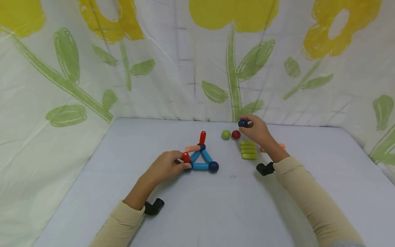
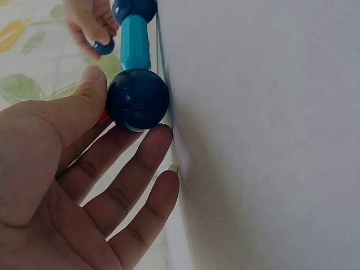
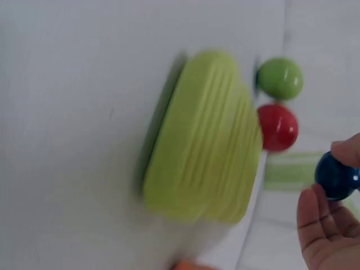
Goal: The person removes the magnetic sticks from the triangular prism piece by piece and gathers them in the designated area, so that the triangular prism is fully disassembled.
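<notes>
A triangle of light blue rods [image 1: 201, 166] joined by dark blue balls [image 1: 213, 166] lies on the table. My left hand [image 1: 168, 166] grips its near left corner, thumb and fingers round the dark blue ball [image 2: 138, 100] and the foot of an upright red rod [image 1: 186, 157]. At the far corner, another red rod [image 1: 202, 137] and a peach rod [image 1: 193, 148] meet the ball there. Farther right, my right hand [image 1: 256, 130] pinches a loose dark blue ball [image 1: 242, 123] between thumb and fingers, raised near the table's back edge.
A green ball [image 1: 226, 134] and a red ball [image 1: 236, 134] sit side by side below my right hand. Nearer is a row of several lime green rods [image 1: 248, 150]. Peach rods [image 1: 282, 146] lie partly behind my right wrist. A flower-printed cloth [image 1: 160, 85] hangs behind the table.
</notes>
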`<state>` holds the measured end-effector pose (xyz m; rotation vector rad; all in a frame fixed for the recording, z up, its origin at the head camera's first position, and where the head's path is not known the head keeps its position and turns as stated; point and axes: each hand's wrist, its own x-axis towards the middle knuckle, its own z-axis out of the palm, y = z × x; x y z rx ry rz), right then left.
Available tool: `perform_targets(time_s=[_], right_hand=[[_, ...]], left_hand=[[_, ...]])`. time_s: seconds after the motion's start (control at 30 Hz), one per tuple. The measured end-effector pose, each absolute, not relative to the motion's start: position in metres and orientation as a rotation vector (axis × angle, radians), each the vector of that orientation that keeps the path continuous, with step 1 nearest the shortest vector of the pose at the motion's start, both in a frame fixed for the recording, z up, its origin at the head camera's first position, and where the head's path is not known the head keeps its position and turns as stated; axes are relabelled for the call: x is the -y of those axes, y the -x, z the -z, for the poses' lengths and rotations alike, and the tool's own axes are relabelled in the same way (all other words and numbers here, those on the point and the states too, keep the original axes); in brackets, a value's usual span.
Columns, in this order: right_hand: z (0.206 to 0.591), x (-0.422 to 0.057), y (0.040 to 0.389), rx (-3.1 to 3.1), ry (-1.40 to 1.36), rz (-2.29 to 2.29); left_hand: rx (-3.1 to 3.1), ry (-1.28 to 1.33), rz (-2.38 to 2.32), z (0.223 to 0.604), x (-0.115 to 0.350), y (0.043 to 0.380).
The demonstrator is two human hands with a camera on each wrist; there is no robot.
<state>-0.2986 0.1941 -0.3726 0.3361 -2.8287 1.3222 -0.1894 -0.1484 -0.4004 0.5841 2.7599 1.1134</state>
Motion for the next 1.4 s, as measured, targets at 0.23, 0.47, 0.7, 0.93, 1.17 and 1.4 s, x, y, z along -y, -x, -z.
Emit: perform_targets(time_s=[0.23, 0.47, 0.7, 0.93, 1.17, 1.4], right_hand=[[0.380, -0.216, 0.304, 2.982, -0.328, -1.066], [0.387, -0.218, 0.306, 3.072, -0.333, -1.013], [0.395, -0.218, 0.307, 3.079, -0.372, -1.018], [0.389, -0.215, 0.303, 3.026, -0.358, -1.037], [0.374, -0.177, 0.291, 2.763, -0.592, -1.016], [0.375, -0.099, 0.250, 2.680, -1.166, -0.756]], left_hand=[[-2.761, -0.587, -1.119, 0.400, 0.149, 0.189], [-2.751, -0.594, -1.122, 0.401, 0.148, 0.189], [-2.757, -0.585, -1.118, 0.399, 0.147, 0.188], [-2.771, -0.589, -1.102, 0.397, 0.148, 0.187], [-2.771, -0.600, -1.107, 0.398, 0.148, 0.188], [-2.760, -0.668, -1.139, 0.400, 0.151, 0.189]])
